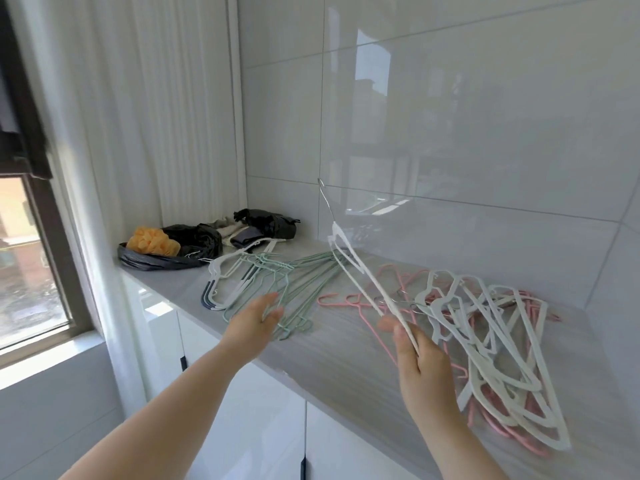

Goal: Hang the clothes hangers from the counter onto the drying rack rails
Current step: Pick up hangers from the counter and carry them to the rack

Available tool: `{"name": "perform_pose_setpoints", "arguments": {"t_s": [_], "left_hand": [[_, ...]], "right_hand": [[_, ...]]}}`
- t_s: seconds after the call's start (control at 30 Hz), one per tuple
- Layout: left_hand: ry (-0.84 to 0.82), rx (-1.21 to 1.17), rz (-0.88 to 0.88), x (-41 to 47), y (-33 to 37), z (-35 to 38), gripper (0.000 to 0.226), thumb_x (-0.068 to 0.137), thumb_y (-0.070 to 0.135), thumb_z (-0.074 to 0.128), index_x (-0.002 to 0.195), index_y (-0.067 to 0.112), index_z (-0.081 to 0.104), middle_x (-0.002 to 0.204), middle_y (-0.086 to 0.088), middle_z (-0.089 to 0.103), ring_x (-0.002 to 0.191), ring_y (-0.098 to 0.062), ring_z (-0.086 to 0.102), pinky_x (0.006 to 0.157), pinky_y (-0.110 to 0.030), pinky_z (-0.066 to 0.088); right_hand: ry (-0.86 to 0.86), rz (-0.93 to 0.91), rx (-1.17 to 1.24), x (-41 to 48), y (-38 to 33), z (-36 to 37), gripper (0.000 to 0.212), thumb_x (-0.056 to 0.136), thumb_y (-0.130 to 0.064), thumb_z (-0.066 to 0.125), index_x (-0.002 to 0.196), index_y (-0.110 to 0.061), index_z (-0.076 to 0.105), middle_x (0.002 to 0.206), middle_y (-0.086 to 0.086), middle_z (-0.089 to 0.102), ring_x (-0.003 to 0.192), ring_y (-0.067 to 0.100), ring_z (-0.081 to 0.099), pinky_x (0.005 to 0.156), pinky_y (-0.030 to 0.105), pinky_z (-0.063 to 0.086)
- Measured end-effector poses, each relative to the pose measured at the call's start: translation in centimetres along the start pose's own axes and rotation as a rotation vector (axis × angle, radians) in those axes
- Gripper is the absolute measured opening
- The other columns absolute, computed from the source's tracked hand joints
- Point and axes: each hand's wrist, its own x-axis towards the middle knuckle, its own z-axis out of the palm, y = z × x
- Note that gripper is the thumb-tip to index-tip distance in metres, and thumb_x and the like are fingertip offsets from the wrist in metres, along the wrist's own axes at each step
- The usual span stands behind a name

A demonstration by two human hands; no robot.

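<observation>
The right hand [420, 368] grips a white hanger [398, 317], raised and tilted above the bench [329, 362]. The left hand [254, 323], fingers straight, is over the green hangers [304, 275]. A pile of white and pink hangers [502, 341] lies on the right.

Bright window daylight, glossy tile glare, wide-angle distortion

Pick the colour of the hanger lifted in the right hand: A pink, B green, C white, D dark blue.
C: the right hand grips a white hanger raised above the counter; the pink hangers and green hangers lie flat on it.
</observation>
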Motion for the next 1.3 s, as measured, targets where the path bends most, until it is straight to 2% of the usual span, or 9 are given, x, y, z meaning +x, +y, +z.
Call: {"name": "perform_pose_setpoints", "arguments": {"t_s": [0.1,0.23,0.33,0.5,0.67,0.77,0.87,1.13,1.3], "left_hand": [[0.089,-0.005,0.000,-0.9,0.3,-1.2,0.045,0.097,0.029,0.039,0.140,0.017,0.033,0.145,-0.004,0.037,0.132,-0.023,0.038,0.110,-0.035,0.029],[0.222,0.076,0.021,-2.2,0.0,-3.9,0.047,0.097,0.026,0.037,0.143,0.017,0.027,0.148,-0.005,0.031,0.135,-0.023,0.032,0.110,-0.036,0.026],[0.336,0.144,-0.014,-3.4,-0.8,-6.6,0.051,0.098,0.027,0.035,0.145,0.017,0.019,0.153,-0.003,0.021,0.139,-0.024,0.024,0.113,-0.038,0.020],[0.471,0.257,-0.155,-6.3,-3.8,-11.9,0.050,0.098,0.031,0.033,0.144,0.015,0.023,0.150,-0.007,0.028,0.139,-0.024,0.024,0.112,-0.036,0.016],[0.421,0.193,-0.267,-12.5,-7.7,-17.2,0.029,0.097,0.028,0.038,0.108,0.011,0.059,0.097,-0.009,0.061,0.090,-0.023,0.052,0.068,-0.028,0.033],[0.445,0.239,-0.344,-17.5,-9.7,-20.5,0.025,0.096,0.028,0.042,0.073,0.021,0.052,0.073,-0.002,0.054,0.071,-0.020,0.049,0.057,-0.026,0.032],[0.528,0.205,-0.410,-23.5,-11.3,-24.1,0.030,0.093,0.025,0.049,0.063,0.025,0.052,0.059,0.000,0.053,0.059,-0.017,0.048,0.053,-0.026,0.032],[0.814,0.248,-0.573,-43.4,-12.7,-35.4,0.033,0.089,0.019,0.056,0.056,0.017,0.058,0.027,0.007,0.043,0.026,-0.001,0.042,0.037,-0.009,0.033],[0.933,0.277,-0.628,-55.2,-11.7,-40.4,0.026,0.089,0.020,0.056,0.068,0.008,0.065,0.030,0.008,0.044,0.026,-0.003,0.038,0.037,-0.011,0.030]], "right_hand": [[-0.047,0.024,0.139,0.0,-0.6,-1.0,0.028,0.084,-0.045,0.034,0.086,-0.034,0.060,0.075,-0.012,0.070,0.077,-0.002,0.063,0.072,0.010,0.047],[-0.177,0.079,0.413,0.8,-1.8,-0.8,0.023,0.093,-0.033,0.047,0.088,-0.018,0.064,0.075,-0.017,0.072,0.078,-0.005,0.066,0.072,0.013,0.051],[-0.319,0.128,0.612,1.2,-2.7,0.0,0.075,0.051,-0.076,0.065,0.089,-0.012,0.064,0.073,0.001,0.073,0.075,0.009,0.070,0.062,0.020,0.055],[-0.488,0.185,0.806,1.7,-5.0,2.7,0.086,0.034,-0.076,0.074,0.085,-0.007,0.065,0.071,0.014,0.071,0.074,0.021,0.071,0.057,0.027,0.056],[-0.646,0.204,0.902,1.4,-8.0,6.4,0.082,0.030,-0.071,0.079,0.080,-0.007,0.067,0.067,0.017,0.069,0.069,0.025,0.070,0.053,0.029,0.056],[-0.748,0.210,0.941,0.7,-11.0,9.0,0.053,0.048,-0.060,0.077,0.072,-0.012,0.072,0.067,0.014,0.070,0.066,0.022,0.070,0.050,0.028,0.056],[-0.790,0.276,0.976,-0.5,-15.0,12.6,0.031,0.090,-0.028,0.044,0.080,-0.004,0.061,0.061,0.009,0.069,0.058,0.016,0.068,0.046,0.025,0.054],[-0.894,0.261,0.896,-7.7,-29.8,22.3,0.021,0.095,-0.012,0.046,0.077,-0.009,0.057,0.051,-0.003,0.063,0.059,0.015,0.060,0.049,0.019,0.052],[-1.035,0.139,0.817,-14.9,-39.8,26.4,0.017,0.096,-0.012,0.043,0.100,-0.003,0.057,0.090,0.013,0.062,0.087,0.026,0.058,0.070,0.026,0.053]]}}
